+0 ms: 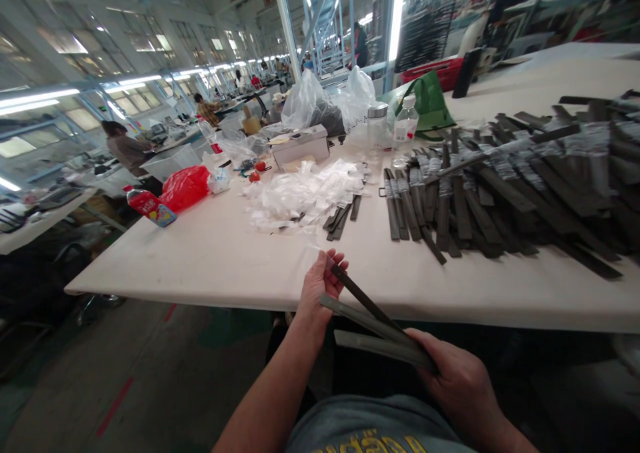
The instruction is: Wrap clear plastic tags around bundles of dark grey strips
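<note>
Several dark grey-green, flat fabric-like strips (380, 346) fan out from my right hand (457, 373), which is closed around their near ends. My left hand (323, 286) pinches the far tip of the uppermost strip (365, 297), with something thin and whitish at its fingertips that I cannot make out. Both hands are in front of the table's near edge. Beyond my left hand lies a heap of white, filmy plastic pieces (310, 193), with a few dark strips (343, 221) at its right side.
Many similar strips, wrapped in clear plastic, form a large pile (520, 179) on the right of the table (240, 266). A red bag (186, 187), a red bottle (150, 206), a box (301, 147), a clear jar (377, 127) and a green bag (427, 105) stand farther back. People sit at distant benches.
</note>
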Action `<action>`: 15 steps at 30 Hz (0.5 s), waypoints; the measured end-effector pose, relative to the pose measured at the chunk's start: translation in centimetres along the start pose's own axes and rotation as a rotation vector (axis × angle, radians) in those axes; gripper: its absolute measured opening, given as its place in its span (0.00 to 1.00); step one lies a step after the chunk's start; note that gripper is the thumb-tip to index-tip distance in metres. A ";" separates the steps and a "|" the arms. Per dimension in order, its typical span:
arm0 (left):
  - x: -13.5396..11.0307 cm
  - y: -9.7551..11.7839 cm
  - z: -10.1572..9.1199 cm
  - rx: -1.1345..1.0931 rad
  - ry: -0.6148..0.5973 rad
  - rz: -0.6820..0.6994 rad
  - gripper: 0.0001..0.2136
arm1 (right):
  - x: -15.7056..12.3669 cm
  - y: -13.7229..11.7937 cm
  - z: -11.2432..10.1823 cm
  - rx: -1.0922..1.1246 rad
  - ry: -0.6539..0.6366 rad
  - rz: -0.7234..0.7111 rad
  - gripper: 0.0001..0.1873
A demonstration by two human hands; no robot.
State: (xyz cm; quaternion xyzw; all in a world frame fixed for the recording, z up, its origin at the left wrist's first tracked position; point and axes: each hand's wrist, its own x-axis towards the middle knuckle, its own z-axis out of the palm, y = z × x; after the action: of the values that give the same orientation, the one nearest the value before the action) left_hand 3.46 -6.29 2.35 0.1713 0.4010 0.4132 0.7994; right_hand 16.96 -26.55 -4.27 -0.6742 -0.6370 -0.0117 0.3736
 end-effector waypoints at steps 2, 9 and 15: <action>0.0 -0.1 -0.1 0.011 -0.010 -0.001 0.12 | -0.1 0.1 -0.1 -0.006 -0.007 0.002 0.15; -0.5 -0.3 0.3 0.005 -0.007 -0.008 0.10 | 0.6 0.2 -0.1 -0.024 0.000 -0.013 0.13; -0.7 -1.0 0.2 0.004 0.002 -0.011 0.11 | 1.3 -0.2 0.7 0.009 0.020 0.008 0.12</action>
State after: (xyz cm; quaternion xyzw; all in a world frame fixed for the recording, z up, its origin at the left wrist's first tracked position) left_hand 3.92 -7.39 2.25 0.1705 0.4036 0.4082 0.8009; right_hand 16.72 -25.09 -4.06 -0.6750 -0.6306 -0.0140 0.3828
